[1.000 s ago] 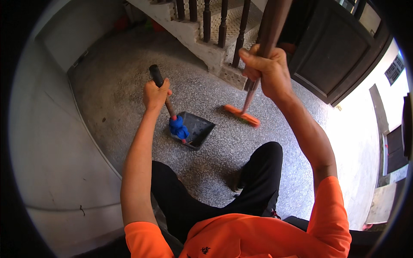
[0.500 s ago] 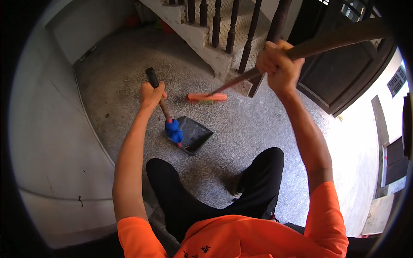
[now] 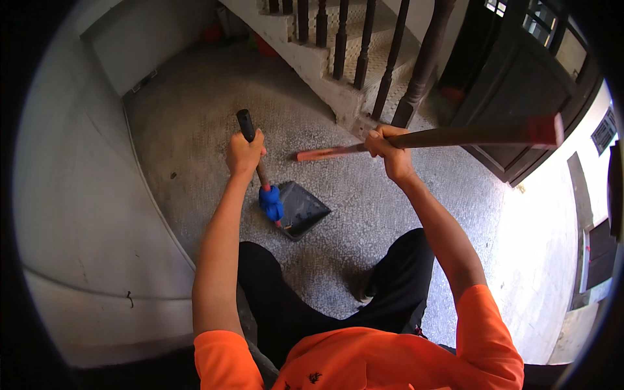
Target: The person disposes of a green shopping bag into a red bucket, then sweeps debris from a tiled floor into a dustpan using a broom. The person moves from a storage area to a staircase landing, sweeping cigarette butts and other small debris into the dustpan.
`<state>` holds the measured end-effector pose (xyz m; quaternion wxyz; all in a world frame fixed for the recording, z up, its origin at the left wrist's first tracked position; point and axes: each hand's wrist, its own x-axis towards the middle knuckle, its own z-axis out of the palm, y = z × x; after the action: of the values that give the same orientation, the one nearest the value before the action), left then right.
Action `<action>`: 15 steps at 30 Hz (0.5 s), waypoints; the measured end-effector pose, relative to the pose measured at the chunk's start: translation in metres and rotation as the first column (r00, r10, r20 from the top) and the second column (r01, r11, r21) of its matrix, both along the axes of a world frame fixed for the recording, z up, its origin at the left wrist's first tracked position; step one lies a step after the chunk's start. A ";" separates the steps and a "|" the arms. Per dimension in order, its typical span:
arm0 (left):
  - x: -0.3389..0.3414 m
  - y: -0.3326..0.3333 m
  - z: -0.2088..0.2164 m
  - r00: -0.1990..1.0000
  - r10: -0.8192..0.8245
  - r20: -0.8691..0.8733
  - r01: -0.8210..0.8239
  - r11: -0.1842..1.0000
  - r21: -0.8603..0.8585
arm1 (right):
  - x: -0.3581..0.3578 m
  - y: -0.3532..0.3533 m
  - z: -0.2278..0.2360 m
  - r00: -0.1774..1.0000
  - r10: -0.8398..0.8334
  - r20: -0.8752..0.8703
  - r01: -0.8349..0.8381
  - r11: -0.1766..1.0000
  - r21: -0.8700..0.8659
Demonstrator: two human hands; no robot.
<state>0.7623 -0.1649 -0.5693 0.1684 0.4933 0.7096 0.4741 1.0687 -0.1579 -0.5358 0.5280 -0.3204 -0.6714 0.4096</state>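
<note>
My left hand [image 3: 245, 153] is wrapped round the long handle of a dark grey dustpan [image 3: 305, 207]. The pan rests on the floor in front of my knees, and a blue cloth or bag [image 3: 271, 203] is knotted round its lower handle. In my right hand [image 3: 389, 152] I grip the brown handle of a broom [image 3: 474, 134], whose upper end sticks out to the right. The orange broom head [image 3: 318, 155] is at floor level just beyond the pan, partly blurred and seen nearly end to end.
A staircase [image 3: 344, 107] with dark wooden balusters rises at the back. A dark panelled door [image 3: 513, 107] stands at the right. The pale wall [image 3: 78, 195] runs along my left. Speckled terrazzo floor [image 3: 195, 117] lies between, with red items [image 3: 211, 32] at the far back.
My right hand has come down and slightly left, bringing the broom handle lower and nearly level. The view has shifted a little; my left hand keeps hold of the dustpan.
</note>
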 end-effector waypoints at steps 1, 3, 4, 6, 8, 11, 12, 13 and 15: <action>0.000 -0.001 0.001 1.000 0.007 -0.011 -0.007 1.000 0.009 | -0.001 -0.011 0.015 0.999 0.035 -0.029 -0.035 0.999 -0.029; 0.003 -0.002 0.001 1.000 0.006 0.016 -0.006 1.000 0.025 | 0.004 -0.030 0.039 0.994 0.069 -0.088 -0.075 0.995 -0.072; 0.003 -0.002 0.000 1.000 0.005 0.025 -0.006 1.000 0.024 | 0.007 -0.037 0.048 0.989 0.086 -0.117 -0.097 0.991 -0.093; 0.000 -0.002 -0.001 0.999 0.006 0.036 -0.006 1.000 0.022 | 0.014 -0.054 0.063 0.969 0.177 -0.172 -0.197 0.975 -0.103; -0.001 -0.001 -0.001 0.999 0.035 0.030 -0.034 0.999 -0.005 | 0.019 -0.067 0.071 0.927 0.302 -0.221 -0.321 0.945 -0.058; 0.006 0.000 0.003 0.999 0.031 0.008 -0.031 0.998 -0.050 | 0.031 -0.077 0.078 0.940 0.272 -0.206 -0.298 0.949 -0.106; 0.006 0.001 0.003 1.000 0.016 -0.001 -0.016 0.998 -0.054 | 0.033 -0.078 0.079 0.946 0.238 -0.218 -0.267 0.956 -0.118; 0.008 0.001 0.004 1.000 0.000 -0.011 -0.001 0.998 -0.058 | 0.035 -0.078 0.079 0.955 0.227 -0.192 -0.246 0.966 -0.082; 0.017 -0.003 0.012 0.999 -0.040 -0.021 0.039 0.998 -0.059 | 0.040 -0.077 0.078 0.970 0.197 -0.140 -0.201 0.979 -0.015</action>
<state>0.7792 -0.1683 -0.5572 0.1841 0.5074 0.7151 0.4441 1.1089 -0.2348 -0.4575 0.5245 -0.2302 -0.6561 0.4913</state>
